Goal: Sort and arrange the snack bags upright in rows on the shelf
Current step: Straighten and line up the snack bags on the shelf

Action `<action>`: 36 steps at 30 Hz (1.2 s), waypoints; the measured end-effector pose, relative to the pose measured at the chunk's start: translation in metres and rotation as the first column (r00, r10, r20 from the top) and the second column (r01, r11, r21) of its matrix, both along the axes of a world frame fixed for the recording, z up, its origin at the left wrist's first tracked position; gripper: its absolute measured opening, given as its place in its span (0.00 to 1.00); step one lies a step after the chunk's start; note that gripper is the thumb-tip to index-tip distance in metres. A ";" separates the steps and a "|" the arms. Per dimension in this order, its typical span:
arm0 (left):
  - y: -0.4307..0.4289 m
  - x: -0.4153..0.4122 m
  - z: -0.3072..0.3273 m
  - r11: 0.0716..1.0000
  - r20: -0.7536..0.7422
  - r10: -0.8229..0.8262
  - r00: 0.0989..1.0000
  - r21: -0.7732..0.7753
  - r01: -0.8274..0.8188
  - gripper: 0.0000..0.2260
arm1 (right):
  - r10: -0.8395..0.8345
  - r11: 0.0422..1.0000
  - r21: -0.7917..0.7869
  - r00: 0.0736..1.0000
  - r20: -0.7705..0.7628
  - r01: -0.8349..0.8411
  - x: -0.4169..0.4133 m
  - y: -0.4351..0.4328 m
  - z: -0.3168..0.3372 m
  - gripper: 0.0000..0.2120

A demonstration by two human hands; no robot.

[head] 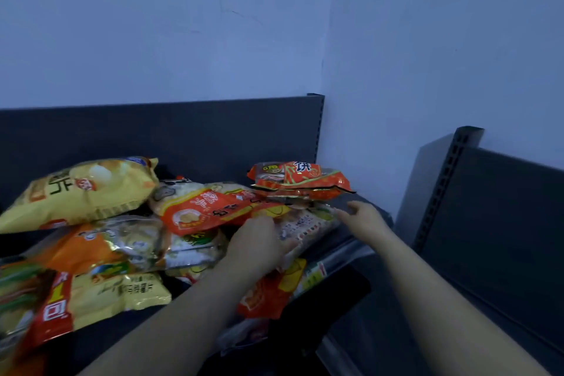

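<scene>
Nearest, left of the pale clear bag (308, 227), a glossy, crinkled yellow bag (128, 293) lies flat on the dark shelf (143, 323). The left hand (256, 241), palm down, curls its grip round the pale clear bag. The right hand (363, 217) touches that bag's far end, fingers loosely spread. Just behind the pale clear bag lies a flat, shiny orange bag (300, 180).

Shelf (366, 210): snack bags (122, 241) heaped flat, left to centre; chip bag (79, 192) atop heap, left; cracker bags (300, 180) stacked rear right, before back panel (183, 134); second rack (503, 207) right.

Dim, bluish, soft, edge-warped.
</scene>
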State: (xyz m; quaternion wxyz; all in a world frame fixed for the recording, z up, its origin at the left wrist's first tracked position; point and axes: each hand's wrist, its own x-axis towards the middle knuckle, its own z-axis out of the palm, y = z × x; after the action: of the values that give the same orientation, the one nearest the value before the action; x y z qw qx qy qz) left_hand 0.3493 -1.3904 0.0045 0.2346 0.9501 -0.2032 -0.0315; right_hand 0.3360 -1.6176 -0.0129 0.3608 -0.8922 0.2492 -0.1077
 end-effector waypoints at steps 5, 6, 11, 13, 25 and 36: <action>-0.030 0.004 -0.019 0.998 -0.061 0.058 0.996 -0.007 -0.059 0.19 | 0.091 0.993 0.088 0.992 -0.090 -0.083 0.019 -0.024 -0.023 0.32; -0.034 0.004 -0.021 0.997 -0.050 0.071 0.996 -0.010 -0.071 0.20 | 0.104 0.988 0.122 0.991 -0.086 -0.094 0.023 -0.027 -0.025 0.31; -0.048 0.004 -0.026 0.989 -0.037 0.129 0.991 -0.074 -0.131 0.26 | 0.090 0.972 0.223 0.994 -0.055 -0.076 0.043 -0.045 -0.036 0.44; -0.049 0.003 -0.027 0.981 -0.026 0.153 0.988 -0.118 -0.155 0.25 | 0.089 0.969 0.235 0.995 -0.042 -0.077 0.046 -0.049 -0.037 0.45; -0.048 -0.019 -0.028 0.928 -0.061 0.305 0.950 -0.203 -0.311 0.35 | 0.038 0.914 0.398 0.993 0.109 -0.079 -0.007 -0.074 -0.027 0.25; -0.054 -0.030 0.001 0.773 -0.347 0.169 0.922 -0.533 -0.343 0.48 | -0.037 0.899 0.429 0.958 0.286 -0.093 -0.010 -0.077 0.001 0.13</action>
State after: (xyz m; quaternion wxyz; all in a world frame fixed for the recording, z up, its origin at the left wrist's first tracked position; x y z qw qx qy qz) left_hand 0.3188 -1.4443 0.0052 0.5434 0.8359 -0.0353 -0.0687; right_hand 0.3263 -1.6949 -0.0114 0.5858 -0.7666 0.1992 -0.1718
